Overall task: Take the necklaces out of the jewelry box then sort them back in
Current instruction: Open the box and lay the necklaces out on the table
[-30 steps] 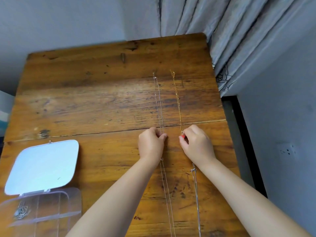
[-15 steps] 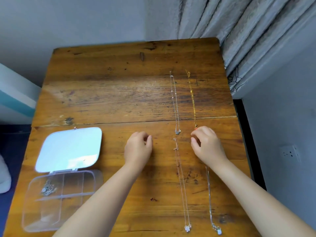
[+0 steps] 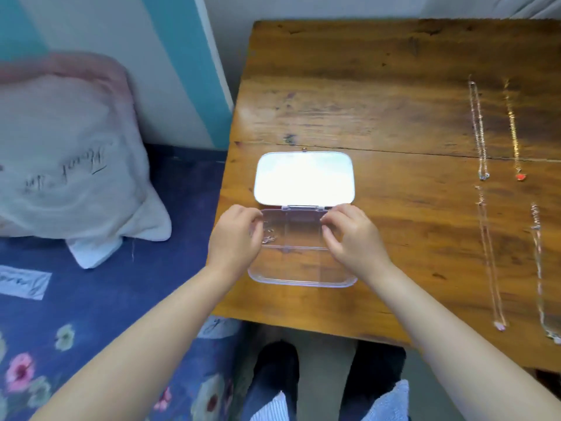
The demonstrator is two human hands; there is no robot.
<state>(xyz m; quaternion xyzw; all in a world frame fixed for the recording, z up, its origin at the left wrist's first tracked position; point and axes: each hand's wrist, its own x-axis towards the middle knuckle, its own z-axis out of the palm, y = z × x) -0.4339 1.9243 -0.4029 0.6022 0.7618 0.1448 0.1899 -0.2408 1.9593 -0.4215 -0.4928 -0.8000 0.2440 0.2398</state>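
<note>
A clear plastic jewelry box (image 3: 301,283) sits open near the table's front left, its lid (image 3: 303,179) folded back and shining white. A small silver necklace (image 3: 269,236) lies bunched in the back left compartment. My left hand (image 3: 234,240) curls over the box's left rim, fingertips beside that necklace. On the right rim rests my right hand (image 3: 353,238), fingers bent over the back corner. Laid straight at the table's right are a silver chain (image 3: 478,129), a gold chain with a red pendant (image 3: 520,177), and two more silver chains (image 3: 490,262) (image 3: 538,268).
The wooden table (image 3: 364,86) ends just left of the box and just in front of it. A bed with a blue floral sheet (image 3: 60,329) and a white pillow (image 3: 69,153) lies to the left. My legs (image 3: 273,378) show below the table's front edge.
Both hands left the laid-out chains and moved left to the jewelry box. The view swung left and down, bringing the bed and pillow into sight.
</note>
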